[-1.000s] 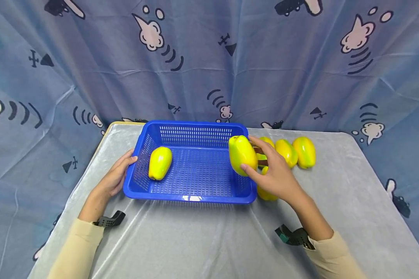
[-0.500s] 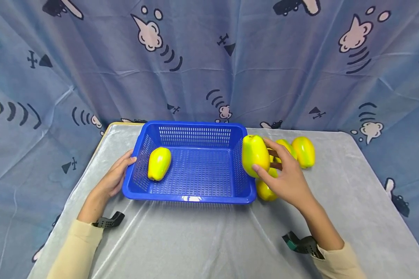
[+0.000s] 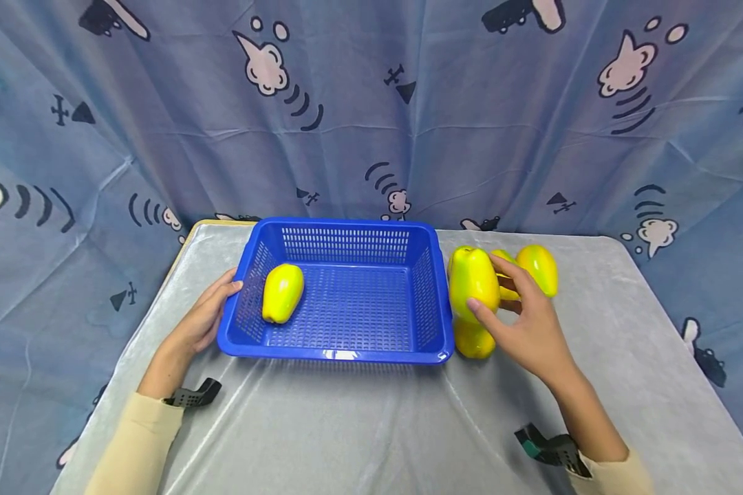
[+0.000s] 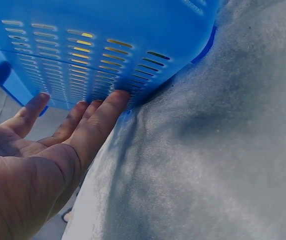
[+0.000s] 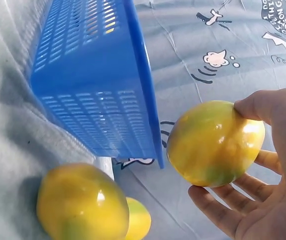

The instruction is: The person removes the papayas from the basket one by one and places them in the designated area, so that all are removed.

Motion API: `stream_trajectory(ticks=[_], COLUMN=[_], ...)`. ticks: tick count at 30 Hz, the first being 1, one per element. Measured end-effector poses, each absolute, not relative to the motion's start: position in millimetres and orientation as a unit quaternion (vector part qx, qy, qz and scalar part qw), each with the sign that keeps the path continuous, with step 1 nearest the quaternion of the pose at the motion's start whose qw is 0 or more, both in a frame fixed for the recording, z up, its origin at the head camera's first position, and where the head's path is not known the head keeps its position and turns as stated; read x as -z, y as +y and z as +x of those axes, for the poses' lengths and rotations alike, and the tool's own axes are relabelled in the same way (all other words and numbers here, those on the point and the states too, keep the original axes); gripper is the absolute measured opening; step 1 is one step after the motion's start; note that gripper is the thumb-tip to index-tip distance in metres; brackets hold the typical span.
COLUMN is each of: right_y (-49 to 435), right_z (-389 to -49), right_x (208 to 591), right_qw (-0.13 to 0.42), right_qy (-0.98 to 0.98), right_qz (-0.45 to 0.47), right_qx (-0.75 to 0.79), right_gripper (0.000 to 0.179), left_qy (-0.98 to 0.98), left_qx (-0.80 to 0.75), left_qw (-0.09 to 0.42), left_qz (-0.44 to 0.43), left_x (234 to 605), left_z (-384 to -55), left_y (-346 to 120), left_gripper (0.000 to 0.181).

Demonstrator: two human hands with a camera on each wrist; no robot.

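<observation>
My right hand holds a yellow-green papaya between thumb and fingers, just right of the blue plastic basket. In the right wrist view, this papaya is raised beside the basket rim, the thumb on top and the fingers under it. At the basket's left end, my left hand grips the side, thumb at the rim. The left wrist view shows its fingers against the slotted outer wall. One papaya lies inside the basket, toward the left.
Several more papayas lie on the grey cloth right of the basket: one below the held one, another farther back, others partly hidden by the right hand. A patterned blue curtain hangs behind the table.
My right hand has moved right with the papaya, from over the basket's right end to outside its rim, above the other papayas. The left hand and basket stay in place.
</observation>
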State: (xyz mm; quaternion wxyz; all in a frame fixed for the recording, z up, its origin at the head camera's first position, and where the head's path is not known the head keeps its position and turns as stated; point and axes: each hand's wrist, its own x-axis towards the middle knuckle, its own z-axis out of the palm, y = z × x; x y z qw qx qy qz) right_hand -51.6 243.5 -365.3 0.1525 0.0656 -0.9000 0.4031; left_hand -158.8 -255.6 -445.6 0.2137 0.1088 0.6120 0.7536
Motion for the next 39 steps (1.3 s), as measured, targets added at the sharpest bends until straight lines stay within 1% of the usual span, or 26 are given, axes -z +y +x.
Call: stream_trajectory(ticks=[5,12,17,29,39], right_y=[252,264,276,293,305], right_z=[-48,-39,-35,-22,-14], right_x=[369,377,384,402,420], right_qw=[0.155,0.160,0.173,0.162,0.163], right_qy=[-0.900,-0.906,-0.905,-0.905,-0.911], right_qz=[0.057,0.036,0.021,-0.020,-0.048], right_qx=[-0.403,-0.390,-0.389,-0.392,-0.377], right_gripper=[0.073,0.074,0.074,0.069,0.069], left_qy=[0.618,0.609,0.606,0.608,0.609], left_qx=[-0.750,-0.755,-0.757,-0.757,-0.757], left_qw=[0.213,0.216,0.213,0.215,0.211], left_qz=[0.103,0.109,0.116,0.107,0.109], left_x=[446,448,448,447,448], left_z=[-159,-157,-158,-159,-159], left_y=[-256,-256,-257,-257,-256], left_gripper=[0.042,0.034,0.035,0.037,0.036])
